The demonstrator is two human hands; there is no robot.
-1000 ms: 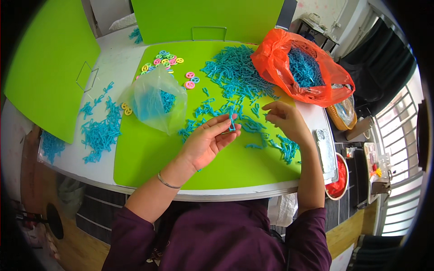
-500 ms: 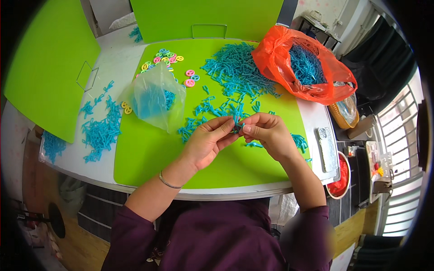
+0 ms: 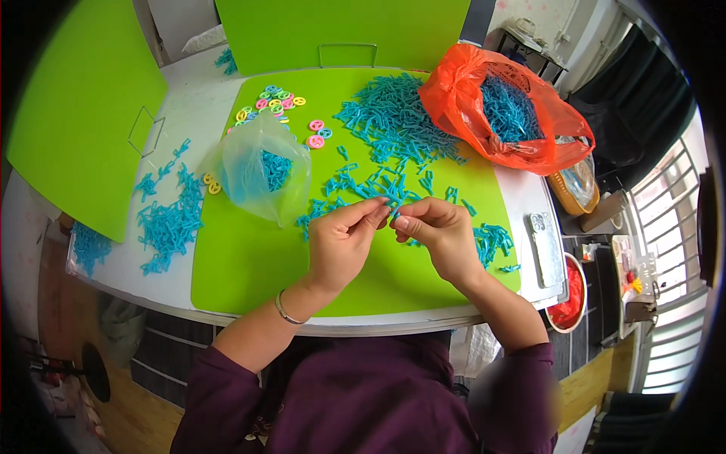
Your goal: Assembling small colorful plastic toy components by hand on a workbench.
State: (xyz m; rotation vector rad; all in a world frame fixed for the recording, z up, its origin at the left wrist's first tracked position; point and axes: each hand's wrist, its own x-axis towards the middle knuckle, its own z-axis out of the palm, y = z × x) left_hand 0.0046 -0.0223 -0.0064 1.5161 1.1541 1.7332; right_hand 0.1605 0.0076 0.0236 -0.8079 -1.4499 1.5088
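Note:
My left hand [image 3: 339,246] and my right hand [image 3: 445,238] meet over the green board [image 3: 355,291]. Thumbs and fingertips of both pinch a small teal plastic clip-like piece [image 3: 393,206], largely covered by the fingers. Whether it is one piece or two joined ones, I cannot tell. Just beyond the fingertips lie scattered teal pieces [image 3: 363,181] of the same kind, and a few more [image 3: 493,240] rest to the right of my right hand. Left of my left hand stands a translucent plastic bag [image 3: 261,189] with teal pieces inside.
A big teal heap [image 3: 397,113] lies at the back, beside an open red plastic bag [image 3: 454,91] of more pieces. Pastel round rings [image 3: 316,141] sit behind the clear bag. Another teal pile [image 3: 170,227] is on the left; a phone [image 3: 544,250] lies at the right edge.
Both hands have turned, fingertips still together, and the left wrist has swung slightly right. The piece between them now shows brighter teal. The translucent bag's mouth has opened a little wider.

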